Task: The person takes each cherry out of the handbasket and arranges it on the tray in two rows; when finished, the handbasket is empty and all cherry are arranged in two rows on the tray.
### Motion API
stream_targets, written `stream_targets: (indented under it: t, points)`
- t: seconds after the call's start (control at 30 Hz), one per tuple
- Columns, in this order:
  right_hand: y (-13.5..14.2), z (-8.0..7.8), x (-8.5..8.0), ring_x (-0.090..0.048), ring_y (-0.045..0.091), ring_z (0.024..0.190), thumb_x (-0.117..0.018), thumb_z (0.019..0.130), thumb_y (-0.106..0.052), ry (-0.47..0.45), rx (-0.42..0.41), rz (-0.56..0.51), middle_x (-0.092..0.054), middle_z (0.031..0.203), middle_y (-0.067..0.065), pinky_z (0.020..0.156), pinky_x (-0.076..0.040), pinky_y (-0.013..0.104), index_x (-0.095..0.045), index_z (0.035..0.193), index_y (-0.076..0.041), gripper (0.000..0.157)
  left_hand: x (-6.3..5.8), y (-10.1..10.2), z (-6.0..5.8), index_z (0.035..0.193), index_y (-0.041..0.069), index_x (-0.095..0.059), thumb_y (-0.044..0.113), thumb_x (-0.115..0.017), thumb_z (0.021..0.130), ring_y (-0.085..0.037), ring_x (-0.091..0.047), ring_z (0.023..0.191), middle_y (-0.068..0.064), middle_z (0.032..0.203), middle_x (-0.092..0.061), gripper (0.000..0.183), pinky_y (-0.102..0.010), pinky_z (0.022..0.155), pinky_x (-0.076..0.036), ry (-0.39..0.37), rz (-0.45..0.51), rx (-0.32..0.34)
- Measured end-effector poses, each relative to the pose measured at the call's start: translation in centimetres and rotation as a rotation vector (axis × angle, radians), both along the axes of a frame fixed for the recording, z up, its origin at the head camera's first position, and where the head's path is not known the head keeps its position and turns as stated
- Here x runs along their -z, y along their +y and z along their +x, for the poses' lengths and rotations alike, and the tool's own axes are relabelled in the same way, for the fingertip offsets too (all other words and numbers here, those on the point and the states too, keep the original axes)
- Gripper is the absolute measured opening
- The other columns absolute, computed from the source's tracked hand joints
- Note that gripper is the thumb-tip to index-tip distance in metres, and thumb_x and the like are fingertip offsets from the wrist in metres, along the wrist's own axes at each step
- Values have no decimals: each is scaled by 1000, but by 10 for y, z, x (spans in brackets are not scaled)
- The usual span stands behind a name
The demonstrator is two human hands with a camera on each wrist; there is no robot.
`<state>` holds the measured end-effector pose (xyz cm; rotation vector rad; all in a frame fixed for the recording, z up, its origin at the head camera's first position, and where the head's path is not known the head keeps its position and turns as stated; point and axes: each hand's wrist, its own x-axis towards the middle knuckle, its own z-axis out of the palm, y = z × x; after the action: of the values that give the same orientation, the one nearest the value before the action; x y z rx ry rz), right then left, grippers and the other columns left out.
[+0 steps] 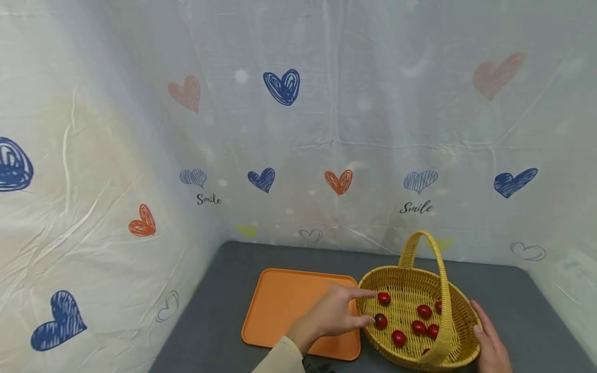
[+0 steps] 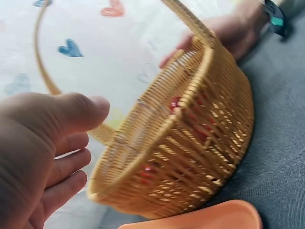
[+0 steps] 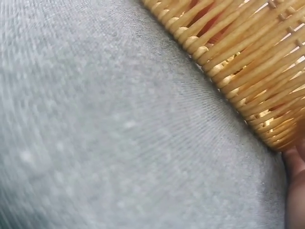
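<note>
A yellow wicker basket with a tall arched handle holds several small, round, shiny red fruits; their exact kind is unclear. Over the basket's left side reaches my left hand, thumb and forefinger spread apart near two of the fruits, with nothing between them. The left wrist view shows that hand beside the basket's rim. My right hand rests against the outside of the basket's right end, fingers extended along the wall. Only a sliver of it shows in the right wrist view.
An orange rectangular tray lies just left of the basket, partly under my left forearm. Both stand on a dark grey table. Pale cloth printed with hearts hangs behind and to the sides.
</note>
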<state>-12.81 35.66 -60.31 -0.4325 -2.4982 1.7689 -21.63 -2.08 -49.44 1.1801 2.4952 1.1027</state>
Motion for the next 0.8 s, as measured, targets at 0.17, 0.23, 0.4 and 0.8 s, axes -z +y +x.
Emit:
stream_targets:
  t: [0.17, 0.23, 0.4, 0.8]
  points:
    - [-1, -2, 0, 1, 48, 167, -16, 118, -54, 5, 19, 7, 8, 178, -18, 137, -5, 55, 1, 177, -36, 63, 6, 25, -5, 151, 24, -69, 27, -77, 106, 0, -30, 37, 5, 86, -80, 46, -13, 49, -38, 63, -162, 61]
    - [-1, -3, -1, 1, 51, 166, -16, 118, -54, 3, 25, 7, 10, 182, -4, 131, -6, 75, 1, 177, -35, 64, 8, 33, -7, 150, 22, -70, 28, -77, 106, 1, -32, 40, 6, 116, -83, 45, -11, 56, -41, 92, -220, 81]
    - [-2, -4, -4, -2, 57, 164, -17, 118, -55, -25, 34, 2, 7, 183, 16, 125, -11, 81, 1, 177, -34, 66, 12, 51, -12, 148, 20, -71, 26, -75, 106, 0, -30, 45, 10, 102, -80, 43, -10, 61, -40, 193, -362, 132]
    - [-2, -4, -10, -5, 63, 161, -14, 118, -50, -55, 20, 18, 7, 182, 23, 120, -19, 85, 5, 177, -30, 64, 8, 84, -9, 107, 28, -83, 15, -81, 99, 2, -65, 90, 19, 102, -73, 16, -14, 69, -48, 200, -640, 24]
